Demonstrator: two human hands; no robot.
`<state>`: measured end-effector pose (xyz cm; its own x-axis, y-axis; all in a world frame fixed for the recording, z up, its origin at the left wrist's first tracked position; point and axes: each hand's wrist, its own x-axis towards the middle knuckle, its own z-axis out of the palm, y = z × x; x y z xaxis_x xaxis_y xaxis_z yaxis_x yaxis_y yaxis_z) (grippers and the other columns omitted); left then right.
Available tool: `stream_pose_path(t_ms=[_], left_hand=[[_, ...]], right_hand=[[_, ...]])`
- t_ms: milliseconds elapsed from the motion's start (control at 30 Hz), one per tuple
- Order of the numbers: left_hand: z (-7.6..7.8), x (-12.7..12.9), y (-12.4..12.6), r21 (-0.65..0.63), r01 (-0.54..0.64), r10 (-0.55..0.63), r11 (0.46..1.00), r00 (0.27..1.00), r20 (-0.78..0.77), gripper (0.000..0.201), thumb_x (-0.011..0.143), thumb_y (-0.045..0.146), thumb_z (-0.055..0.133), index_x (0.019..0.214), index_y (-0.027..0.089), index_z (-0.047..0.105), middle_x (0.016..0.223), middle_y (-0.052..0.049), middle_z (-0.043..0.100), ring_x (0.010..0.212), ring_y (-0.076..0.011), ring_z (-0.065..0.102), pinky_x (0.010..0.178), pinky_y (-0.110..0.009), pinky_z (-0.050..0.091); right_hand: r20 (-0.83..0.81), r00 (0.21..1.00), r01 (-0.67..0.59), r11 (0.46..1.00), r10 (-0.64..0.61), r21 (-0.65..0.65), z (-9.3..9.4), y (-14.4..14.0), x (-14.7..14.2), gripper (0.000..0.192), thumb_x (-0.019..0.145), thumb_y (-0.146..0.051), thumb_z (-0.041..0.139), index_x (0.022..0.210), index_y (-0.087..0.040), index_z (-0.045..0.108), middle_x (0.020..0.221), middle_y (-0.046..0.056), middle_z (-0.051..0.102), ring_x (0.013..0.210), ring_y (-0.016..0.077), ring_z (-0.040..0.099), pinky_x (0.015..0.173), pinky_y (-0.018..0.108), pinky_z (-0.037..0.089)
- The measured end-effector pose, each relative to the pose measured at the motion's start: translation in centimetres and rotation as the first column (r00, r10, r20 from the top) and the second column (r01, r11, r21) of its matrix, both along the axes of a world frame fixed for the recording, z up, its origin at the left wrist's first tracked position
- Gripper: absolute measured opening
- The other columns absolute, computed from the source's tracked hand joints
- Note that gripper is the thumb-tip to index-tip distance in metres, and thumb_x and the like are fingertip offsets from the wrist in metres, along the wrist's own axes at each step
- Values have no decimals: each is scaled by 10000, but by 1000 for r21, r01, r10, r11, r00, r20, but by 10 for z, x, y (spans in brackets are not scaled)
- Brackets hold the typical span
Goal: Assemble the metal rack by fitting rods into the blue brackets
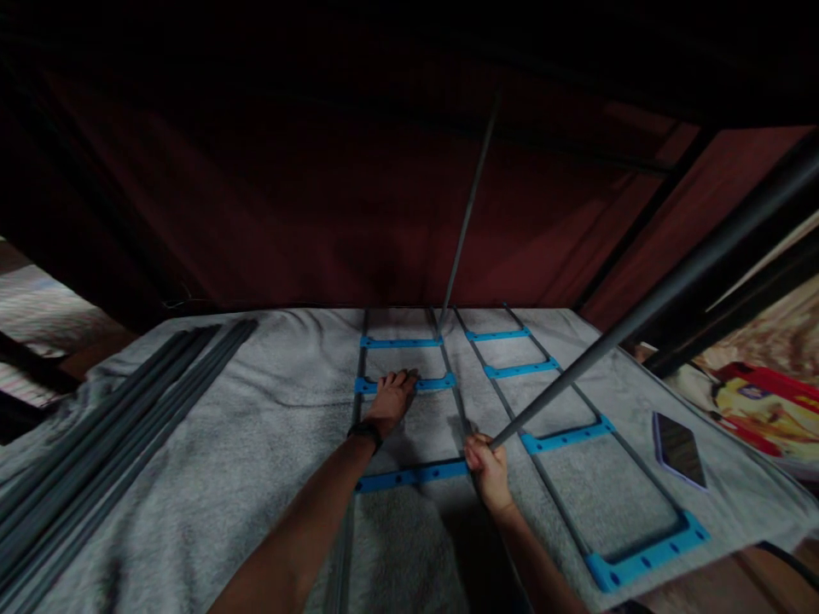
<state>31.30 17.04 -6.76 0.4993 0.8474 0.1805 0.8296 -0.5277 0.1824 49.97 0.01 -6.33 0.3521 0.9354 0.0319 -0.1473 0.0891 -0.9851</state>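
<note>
bare blanket (269,426) left of frame (409,473), rod bundle (108,426) beyond, phone (679,448) right

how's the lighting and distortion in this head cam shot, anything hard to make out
Head view: dim overall, the upper half nearly black above the dark red backdrop; the grey blanket and blue connectors are lit well enough to read. Wide-angle bending curves the edges, and the rod in the right hand looms thick toward the corner. The left hand lies flat on a blue crosspiece; the phone shows faint glare.
</note>
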Motion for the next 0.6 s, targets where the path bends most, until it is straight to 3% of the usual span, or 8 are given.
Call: stream_pose_path(t_ms=[100, 200, 267, 367, 467, 600], left_hand=[[8, 5, -17, 0, -28, 27, 1000, 997, 67, 482, 990, 211, 420, 1458, 190, 533, 1414, -159, 557, 1261, -310, 507, 1085, -492, 390], [8, 24, -65, -15, -65, 67, 998, 970, 233, 466, 1003, 226, 382, 1428, 184, 567, 1448, -168, 540, 1312, -266, 499, 1129, -400, 384], [3, 41, -105, -98, 58, -26, 994, 954, 299, 426, 998, 234, 404, 1368, 234, 616, 1372, -114, 613, 1259, -217, 553, 1084, -334, 438], [-6, 61, -151, -133, 189, -160, 973, 966, 205, 377, 983, 184, 413, 1250, 211, 678, 1258, -88, 673, 1198, -238, 589, 1073, -405, 456], [-8, 65, -167, -119, 236, -226, 964, 970, 91, 382, 978, 136, 397, 1231, 179, 680, 1215, -98, 687, 1187, -249, 589, 1070, -439, 459], [-4, 60, -165, -114, 255, -246, 960, 965, 88, 451, 1000, 133, 371, 1394, 194, 582, 1348, -84, 639, 1261, -230, 554, 1106, -417, 438]], right_hand=[[-29, 998, 60, 998, -61, -35, 9, 1, -4, 483, 754, -517, 679, 512, -242, 366, 473, -79, 294, 459, 82, 249, 453, 256, 211], [-40, 983, 178, 983, -180, -47, 18, 1, -13, 456, 750, -553, 685, 565, -243, 406, 499, -80, 321, 476, 90, 272, 447, 256, 236], [-48, 967, 247, 967, -250, -58, 20, 2, -19, 462, 737, -569, 693, 573, -244, 409, 503, -79, 332, 482, 92, 283, 446, 257, 256], [-56, 951, 299, 951, -304, -84, 20, 3, -26, 508, 708, -594, 703, 531, -250, 374, 474, -81, 320, 461, 87, 274, 427, 257, 264], [-68, 959, 270, 960, -275, -73, 19, 4, -26, 534, 683, -604, 719, 500, -248, 366, 455, -82, 307, 447, 83, 262, 411, 252, 265], [-53, 993, 100, 995, -101, -25, 18, 0, -19, 516, 678, -571, 732, 479, -238, 391, 460, -74, 315, 461, 88, 273, 421, 252, 278]])
